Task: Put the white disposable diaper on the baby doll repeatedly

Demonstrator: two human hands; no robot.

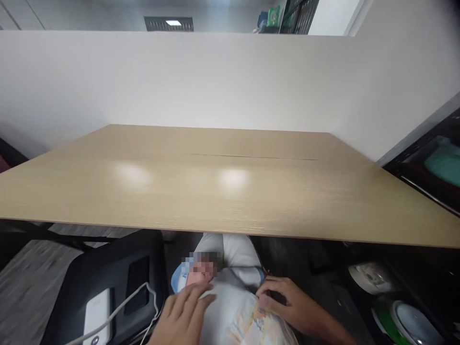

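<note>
A small figure lies across the lap, a doll or a person, I cannot tell which; its head (201, 268) is blurred out and a blue-and-white cap edge shows. White clothing (223, 297) covers its body, and a printed cloth or diaper (257, 318) shows lower down. My left hand (185, 314) rests by the head and upper body with its fingers stretched out. My right hand (287, 304) is at the figure's other side, thumb and index finger curled together at the edge of the white clothing; their exact grip is partly hidden.
A wide wooden table (230, 201) spans the view above the lap, with a white partition (215, 76) behind it. At left, a black chair (118, 263) bears a white power bank (97, 314) with a cable (124, 304) and a dark phone-like slab (137, 282). Round containers (413, 321) stand lower right.
</note>
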